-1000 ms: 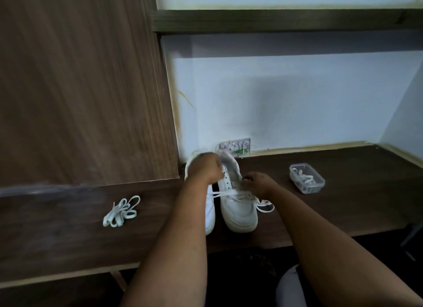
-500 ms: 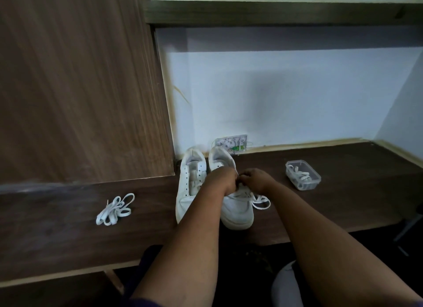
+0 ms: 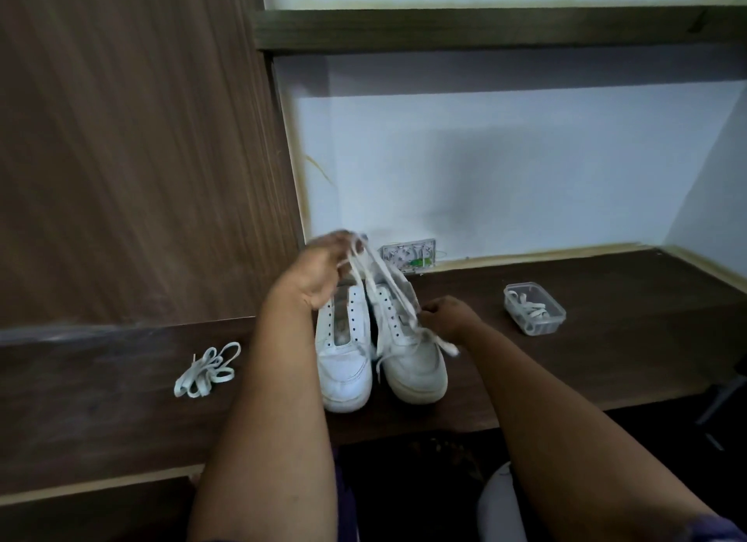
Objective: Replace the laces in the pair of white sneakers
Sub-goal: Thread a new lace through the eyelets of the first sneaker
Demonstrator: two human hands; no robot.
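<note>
We lift the lace [image 3: 366,266] in our left hand [image 3: 323,268] to draw it free | right hand [image 3: 446,317] pinches its lower run, steadying the right sneaker [image 3: 408,351] | both sneakers mid-desk [image 3: 606,363], toes at front edge | spare lace [image 3: 208,369] left, tub [image 3: 533,309] right.

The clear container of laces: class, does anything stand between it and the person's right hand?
Nothing visible does. Bare desk lies between the right hand, beside the right sneaker, and the clear container, which has no lid on.
</note>
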